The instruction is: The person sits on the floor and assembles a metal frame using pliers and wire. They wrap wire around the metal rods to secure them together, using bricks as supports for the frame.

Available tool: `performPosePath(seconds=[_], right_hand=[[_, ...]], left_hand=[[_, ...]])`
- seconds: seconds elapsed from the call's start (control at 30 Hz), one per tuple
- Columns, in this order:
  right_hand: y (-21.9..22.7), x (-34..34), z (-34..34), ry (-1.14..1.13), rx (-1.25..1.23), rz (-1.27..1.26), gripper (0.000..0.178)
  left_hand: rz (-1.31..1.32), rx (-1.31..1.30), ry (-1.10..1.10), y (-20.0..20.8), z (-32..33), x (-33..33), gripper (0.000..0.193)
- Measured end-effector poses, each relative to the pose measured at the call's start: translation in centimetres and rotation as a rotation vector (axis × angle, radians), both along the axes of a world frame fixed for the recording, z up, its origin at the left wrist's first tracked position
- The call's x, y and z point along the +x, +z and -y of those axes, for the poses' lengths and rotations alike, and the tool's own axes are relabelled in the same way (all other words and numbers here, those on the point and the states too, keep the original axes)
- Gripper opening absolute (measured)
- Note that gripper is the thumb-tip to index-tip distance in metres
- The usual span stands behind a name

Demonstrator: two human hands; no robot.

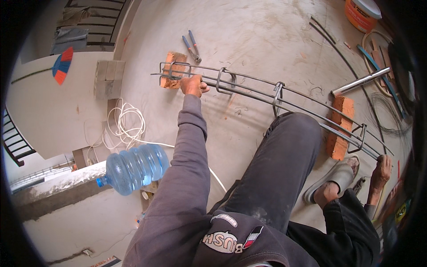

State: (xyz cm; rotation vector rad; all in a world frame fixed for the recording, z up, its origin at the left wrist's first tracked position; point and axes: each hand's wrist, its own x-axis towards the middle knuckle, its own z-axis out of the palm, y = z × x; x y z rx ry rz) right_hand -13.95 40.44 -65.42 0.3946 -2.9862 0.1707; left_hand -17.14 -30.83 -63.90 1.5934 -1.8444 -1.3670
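A long rebar cage (278,92), made of thin steel bars with several bent square stirrups, runs from upper left to lower right. It rests across a left brick (176,56) and a right brick (336,144). My left hand (193,85) is closed around a lower bar beside the left brick. At the far right end, my right hand (381,172) is closed on the bar ends, its fingers partly hidden. My bent knee (298,129) sits against the cage's middle, covering part of it. Pincers (192,48) with blue-and-red handles lie just beyond the left brick.
A blue water bottle (135,169) lies left, below a coiled white cable (129,122). Rightward are a metal tube (360,82), loose rods (342,51), coiled wire (387,113) and an orange bucket (362,15). Grey blocks (109,79) and a broom (62,66) are at upper left.
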Motion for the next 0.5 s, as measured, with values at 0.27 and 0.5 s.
performPosePath(seconds=[0.27,0.5], right_hand=[[-0.1,-0.5,-0.8,0.012,0.058,-0.002,0.008],[0.0,-0.2,-1.1,0.031,0.112,-0.013,0.009]], left_hand=[[-0.041,-0.043,-0.052,-0.7,-0.1,0.3,0.019],[-0.087,0.048,0.049,-0.8,-1.1,1.4,0.009]])
